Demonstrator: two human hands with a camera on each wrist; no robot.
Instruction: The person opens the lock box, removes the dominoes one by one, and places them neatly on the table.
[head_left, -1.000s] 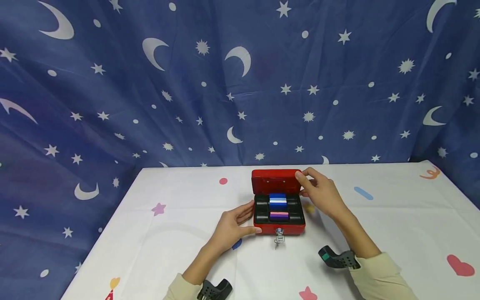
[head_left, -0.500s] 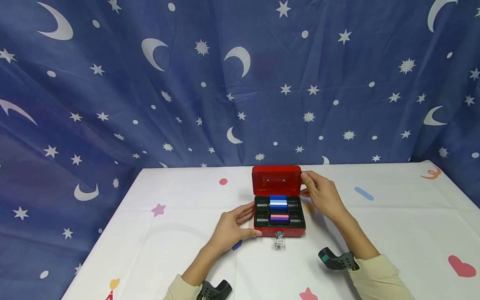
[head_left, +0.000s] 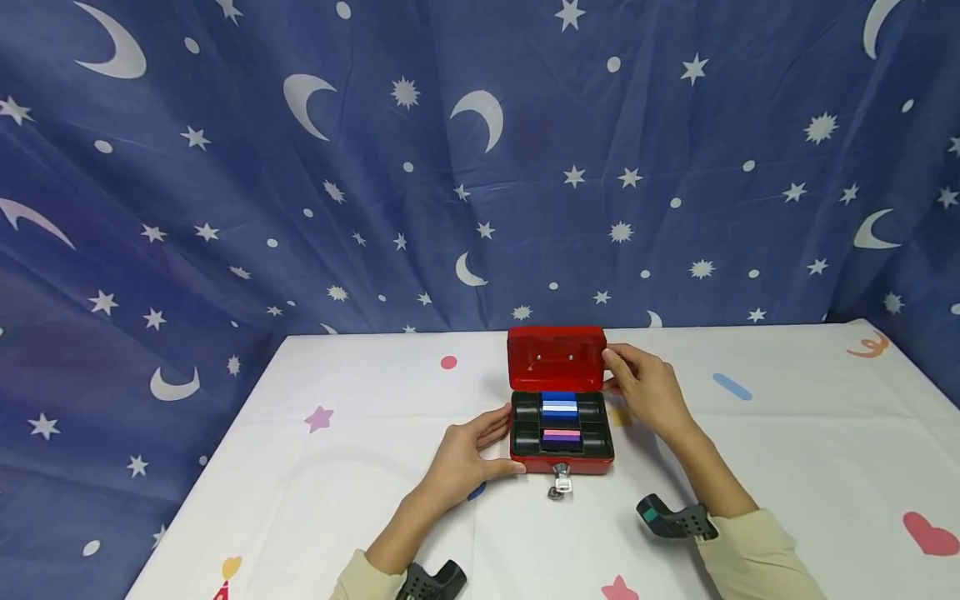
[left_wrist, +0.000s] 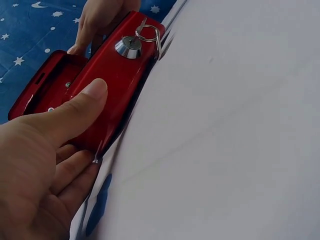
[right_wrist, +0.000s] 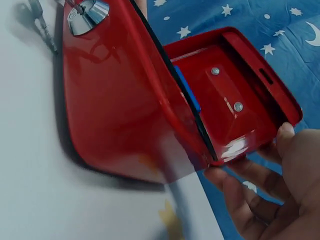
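A red metal cash box (head_left: 536,464) stands on the table with its lid (head_left: 555,371) raised. Inside, a black compartment tray (head_left: 528,439) holds blue and white strips (head_left: 559,408) and pink and purple strips (head_left: 562,437) in its middle column. From the front lock (left_wrist: 129,47) hangs a key ring (left_wrist: 148,33) with its keys. My left hand (head_left: 461,458) grips the front left corner, thumb on the front wall and fingers along the side. At the lid's right edge, my right hand (head_left: 643,390) pinches with the thumb in front and fingers behind.
A white cloth (head_left: 360,500) printed with coloured shapes covers the table. Behind it hangs a dark blue curtain (head_left: 420,167) with moons and stars. Each wrist wears a black camera mount, the right one (head_left: 675,518) above the cloth near the front.
The lid has swung further up and back, showing more of its inside. My right thumb has shifted to its side edge. The keys have swung slightly; my left hand has stayed in place.
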